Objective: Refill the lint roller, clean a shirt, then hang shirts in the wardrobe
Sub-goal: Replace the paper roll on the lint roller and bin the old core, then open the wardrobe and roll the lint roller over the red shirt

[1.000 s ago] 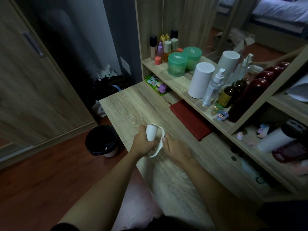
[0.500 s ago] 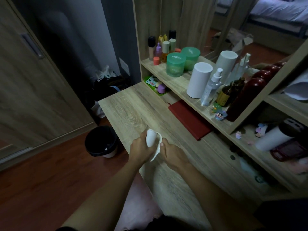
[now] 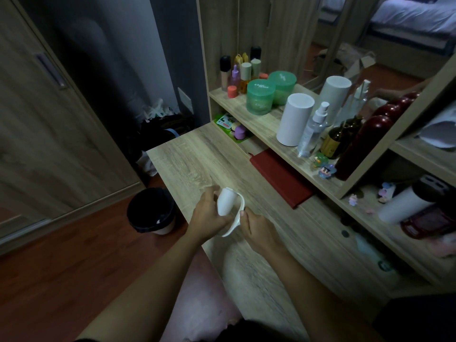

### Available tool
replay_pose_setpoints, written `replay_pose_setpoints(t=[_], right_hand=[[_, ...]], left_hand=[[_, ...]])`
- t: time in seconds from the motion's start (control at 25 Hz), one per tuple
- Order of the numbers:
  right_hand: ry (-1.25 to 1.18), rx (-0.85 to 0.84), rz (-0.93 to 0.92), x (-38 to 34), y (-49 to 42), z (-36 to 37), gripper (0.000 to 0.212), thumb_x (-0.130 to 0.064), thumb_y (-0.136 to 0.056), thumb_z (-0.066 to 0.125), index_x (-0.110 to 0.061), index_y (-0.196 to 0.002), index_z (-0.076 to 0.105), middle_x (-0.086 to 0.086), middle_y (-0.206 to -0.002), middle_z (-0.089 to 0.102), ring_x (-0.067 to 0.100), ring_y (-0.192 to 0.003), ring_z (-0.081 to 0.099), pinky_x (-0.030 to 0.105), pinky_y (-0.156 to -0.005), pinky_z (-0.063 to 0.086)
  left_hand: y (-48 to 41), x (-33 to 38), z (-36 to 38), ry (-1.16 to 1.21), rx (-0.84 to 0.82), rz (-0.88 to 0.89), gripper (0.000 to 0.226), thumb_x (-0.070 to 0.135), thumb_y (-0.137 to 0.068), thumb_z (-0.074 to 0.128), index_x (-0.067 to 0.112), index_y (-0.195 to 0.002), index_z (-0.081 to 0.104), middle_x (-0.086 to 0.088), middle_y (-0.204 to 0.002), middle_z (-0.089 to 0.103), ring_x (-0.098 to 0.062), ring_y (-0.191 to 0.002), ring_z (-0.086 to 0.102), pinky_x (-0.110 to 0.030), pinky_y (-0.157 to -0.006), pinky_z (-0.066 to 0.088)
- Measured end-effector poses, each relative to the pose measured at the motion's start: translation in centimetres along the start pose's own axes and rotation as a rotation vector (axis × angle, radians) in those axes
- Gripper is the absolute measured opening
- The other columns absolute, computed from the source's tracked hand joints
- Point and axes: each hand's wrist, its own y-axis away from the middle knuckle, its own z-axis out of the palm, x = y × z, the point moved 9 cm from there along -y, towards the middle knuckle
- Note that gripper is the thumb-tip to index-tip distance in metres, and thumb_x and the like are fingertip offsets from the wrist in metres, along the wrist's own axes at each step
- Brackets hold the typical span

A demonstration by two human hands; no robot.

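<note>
Your left hand (image 3: 206, 217) is curled round the white roll (image 3: 224, 201) of the lint roller (image 3: 229, 209), gripping it from the left. Your right hand (image 3: 257, 229) pinches the curved white handle (image 3: 237, 219) between thumb and fingers, right beside the roll. Both hands meet in the lower middle of the frame, over the near part of the wooden desk (image 3: 197, 159). Whether the roller touches the desk cannot be told.

You look to be in the first step, the refill, and it does not look finished, since both hands are busy with the roll and the handle. I cannot tell whether the roll is seated on its spindle, or whether it is a fresh one or the spent one. No shirt is in view, so the cleaning and the hanging are both judged to be ahead. The wooden door (image 3: 56, 124) on the left of the frame may be the wardrobe. A black bin (image 3: 150, 209) stands on the floor, left of the desk.

The roll is a short, plain white cylinder, smooth, with its free end pointing up and away from you. The handle is a thin white arm that bends from the roll's far end down its right side and out below your hands.
</note>
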Motion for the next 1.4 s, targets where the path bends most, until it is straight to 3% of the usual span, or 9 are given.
replay_pose_setpoints(t=[0.12,0.2,0.32,0.44,0.64,0.8,1.04,1.32,1.4], right_hand=[[-0.035,0.076,0.004,0.0,0.1,-0.7,0.058,-0.044,-0.091,0.015,-0.008,-0.077,0.059,0.015,-0.072,0.066,0.029,-0.066,0.06,0.028,-0.058,0.032],[-0.058,0.09,-0.005,-0.4,0.2,-0.8,0.061,-0.047,-0.089,0.013,-0.009,-0.074,0.059,0.014,-0.07,0.065,0.028,-0.063,0.059,0.028,-0.058,0.032],[-0.093,0.1,0.016,-0.8,0.1,-0.6,0.057,-0.045,-0.091,0.015,-0.012,-0.074,0.057,0.011,-0.066,0.062,0.023,-0.059,0.055,0.028,-0.057,0.033],[-0.121,0.171,0.038,-1.1,-0.2,-1.0,0.061,-0.044,-0.092,0.015,-0.006,-0.077,0.06,0.015,-0.071,0.066,0.025,-0.061,0.057,0.026,-0.058,0.032],[-0.125,0.157,0.038,-2.2,-1.6,-0.4,0.052,-0.034,-0.095,0.021,-0.003,-0.079,0.06,0.017,-0.075,0.067,0.029,-0.068,0.063,0.026,-0.058,0.032],[-0.128,0.133,-0.013,-4.6,-2.8,2.2,0.059,-0.039,-0.093,0.017,-0.001,-0.082,0.06,0.019,-0.077,0.068,0.032,-0.072,0.064,0.034,-0.06,0.045],[-0.269,0.051,-0.016,-10.5,-6.4,9.3,0.049,-0.03,-0.097,0.028,0.003,-0.079,0.06,0.023,-0.075,0.066,0.036,-0.069,0.063,0.035,-0.057,0.04],[-0.374,-0.032,0.011,-23.2,-15.3,17.8,0.04,-0.037,-0.092,0.048,-0.004,-0.116,0.052,0.02,-0.113,0.062,0.037,-0.109,0.056,0.035,-0.082,0.042],[-0.371,-0.033,0.041,-26.9,-18.1,19.5,0.038,-0.034,-0.088,0.056,-0.005,-0.112,0.052,0.02,-0.106,0.064,0.039,-0.102,0.059,0.039,-0.082,0.045]], left_hand=[[0.6,0.1,-0.6,0.083,-0.009,0.02,0.057,0.042,-0.069,0.069,0.016,-0.115,0.047,0.005,-0.103,0.061,-0.008,-0.086,0.061,-0.01,-0.06,0.046],[1.0,0.1,-0.9,0.103,-0.027,0.054,0.061,0.048,-0.072,0.063,0.018,-0.123,0.049,0.009,-0.111,0.058,-0.007,-0.093,0.06,-0.007,-0.065,0.045],[1.5,-0.4,-2.4,0.073,0.119,0.104,0.059,0.038,-0.084,0.059,0.017,-0.135,0.039,0.01,-0.128,0.044,-0.009,-0.104,0.055,-0.018,-0.078,0.045],[2.2,-1.5,-6.3,0.029,0.428,-0.022,0.043,-0.002,-0.082,0.042,0.007,-0.122,0.05,-0.011,-0.126,0.047,-0.028,-0.108,0.055,-0.025,-0.084,0.04],[3.4,0.9,-5.1,-0.471,0.218,0.336,0.056,0.002,-0.06,0.041,0.022,-0.111,0.055,-0.018,-0.133,0.052,-0.034,-0.109,0.058,-0.043,-0.083,0.045],[3.2,-3.2,-6.5,-0.518,0.19,0.178,0.067,-0.003,-0.058,0.071,0.022,-0.119,0.056,-0.016,-0.136,0.051,-0.036,-0.105,0.059,-0.043,-0.081,0.047],[1.8,-10.8,-14.8,-0.314,0.27,-0.056,0.067,0.0,-0.077,0.06,0.009,-0.14,0.04,-0.014,-0.146,0.041,-0.03,-0.134,0.039,-0.04,-0.111,0.033],[-3.2,-21.5,-30.7,-0.332,0.378,-0.18,0.071,-0.006,-0.077,0.046,0.007,-0.144,0.031,-0.014,-0.149,0.036,-0.026,-0.137,0.033,-0.027,-0.111,0.024],[-5.2,-24.0,-35.5,-0.385,0.367,-0.176,0.069,-0.004,-0.079,0.046,0.006,-0.145,0.03,-0.015,-0.149,0.035,-0.026,-0.137,0.033,-0.03,-0.112,0.024]])
